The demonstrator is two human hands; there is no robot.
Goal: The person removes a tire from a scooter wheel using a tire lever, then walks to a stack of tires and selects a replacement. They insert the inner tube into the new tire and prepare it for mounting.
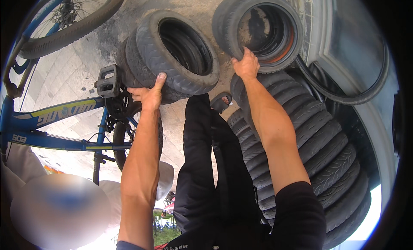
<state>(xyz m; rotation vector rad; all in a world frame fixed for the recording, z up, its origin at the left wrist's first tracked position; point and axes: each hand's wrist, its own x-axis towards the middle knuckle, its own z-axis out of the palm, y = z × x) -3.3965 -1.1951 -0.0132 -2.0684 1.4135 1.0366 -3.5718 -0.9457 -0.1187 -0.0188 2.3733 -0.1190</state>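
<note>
The bare left hand (148, 95) is spreading against a tilted stack of round black rubber tyres (150, 47). The bare right hand (247, 65) is resting on the lower edge of a second round black rubber tyre stack (226, 24), an orange curved band (284, 52) showing inside. A long row of treaded black rubber tyres (320, 140) is lying behind the right forearm (275, 121). A yellow-striped blue bicycle (51, 141) is standing at left.

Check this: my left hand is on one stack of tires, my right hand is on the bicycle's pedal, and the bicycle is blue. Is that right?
Not quite: the head view shows your right hand on another tire stack, not the pedal. Your left hand is on one stack of tires, and the bicycle is blue.
</note>
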